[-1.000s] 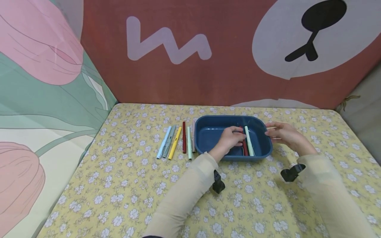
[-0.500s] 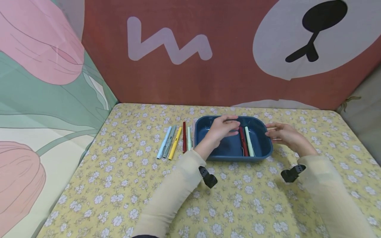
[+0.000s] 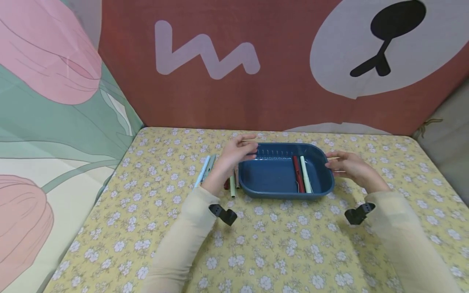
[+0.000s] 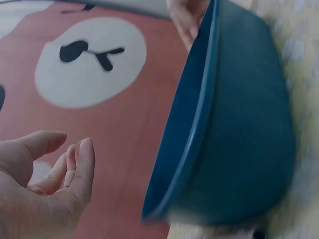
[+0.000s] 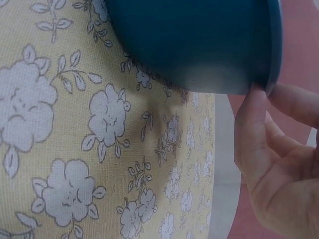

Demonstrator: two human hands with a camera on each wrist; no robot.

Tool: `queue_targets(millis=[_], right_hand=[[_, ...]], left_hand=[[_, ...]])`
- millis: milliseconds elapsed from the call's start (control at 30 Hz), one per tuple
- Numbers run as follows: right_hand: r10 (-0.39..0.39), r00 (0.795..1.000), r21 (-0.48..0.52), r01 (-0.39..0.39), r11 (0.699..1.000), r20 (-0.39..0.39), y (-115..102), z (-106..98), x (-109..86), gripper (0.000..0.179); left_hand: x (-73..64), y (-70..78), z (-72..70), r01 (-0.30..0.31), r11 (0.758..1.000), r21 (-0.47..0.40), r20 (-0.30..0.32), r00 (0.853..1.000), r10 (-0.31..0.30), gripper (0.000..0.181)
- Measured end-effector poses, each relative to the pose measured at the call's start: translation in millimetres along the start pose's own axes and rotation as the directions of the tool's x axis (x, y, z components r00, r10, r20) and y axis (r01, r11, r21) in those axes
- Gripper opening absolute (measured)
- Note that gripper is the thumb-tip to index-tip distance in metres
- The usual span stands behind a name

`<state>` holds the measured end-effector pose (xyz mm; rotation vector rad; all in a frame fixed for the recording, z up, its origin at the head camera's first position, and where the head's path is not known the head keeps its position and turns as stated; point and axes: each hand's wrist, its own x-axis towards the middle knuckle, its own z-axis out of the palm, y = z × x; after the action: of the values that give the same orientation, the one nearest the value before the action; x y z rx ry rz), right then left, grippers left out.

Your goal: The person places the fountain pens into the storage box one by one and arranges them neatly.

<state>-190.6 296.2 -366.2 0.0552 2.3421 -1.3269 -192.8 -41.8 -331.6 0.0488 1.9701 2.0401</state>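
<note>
**Pen Handling: Right Hand on Tray Rim, Left Hand Free**

The step in hand is judged to be handling pens one at a time between table [image 3: 264,252] and tray [image 3: 282,195].

1. Brace the tray lightly with the right hand [image 3: 349,165]. Too much pull at the rim could shift it.
2. Pinch one pen near its middle; the loose pens lie close together and a neighbour could roll.
3. Clear the rim before crossing it, and match the line of the pens inside.

Pen positions: a red pen [image 3: 298,174] and a green pen [image 3: 305,175] lie side by side inside the tray, toward its right end. Outside, left of the tray, lie a blue pen [image 3: 201,171], a grey pen [image 3: 210,163] and others partly hidden by the left arm.

Hand pose: the left hand [image 3: 236,154] hangs above the tray's left end, apart from it, fingers curved, thumb separate, nothing held. Its forearm slants in from the near left. The right hand reaches in from the right, thumb and finger pinching the rim.
</note>
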Motion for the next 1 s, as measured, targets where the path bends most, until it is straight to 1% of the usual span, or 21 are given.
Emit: queue_targets(millis=[167,267,500,633,767,1000], right_hand=[[0.005,1.0,0.004,-0.005,1.0,0.008,0,1,-0.1,0.06],[0.004,1.0,0.005,-0.004,1.0,0.01,0,0,0.0,0.06],[0.0,1.0,0.014,0.0,1.0,0.013,0,0,0.6,0.059],[-0.001,1.0,0.02,0.001,1.0,0.013,0,0,-0.1,0.059],[-0.002,1.0,0.014,0.001,1.0,0.015,1,1,-0.6,0.059],[0.01,1.0,0.007,-0.01,1.0,0.002,2,1,0.5,0.062]], left_hand=[[-8.0,0.1,-33.4,-0.013,0.999,0.035,-0.049,0.999,0.014,0.042],[-13.5,-2.1,-52.5,-0.004,0.999,0.053,-0.079,0.997,0.009,0.042],[-20.9,-10.3,-91.8,0.046,0.996,0.07,-0.139,0.99,-0.036,0.046],[-24.4,-15.7,-106.1,0.062,0.991,0.115,-0.148,0.988,-0.045,0.046],[-28.4,-22.3,-116.9,0.074,0.983,0.167,-0.137,0.989,-0.051,0.049],[-30.6,-34.8,-127.7,0.13,0.966,0.224,-0.156,0.983,-0.096,0.05]])
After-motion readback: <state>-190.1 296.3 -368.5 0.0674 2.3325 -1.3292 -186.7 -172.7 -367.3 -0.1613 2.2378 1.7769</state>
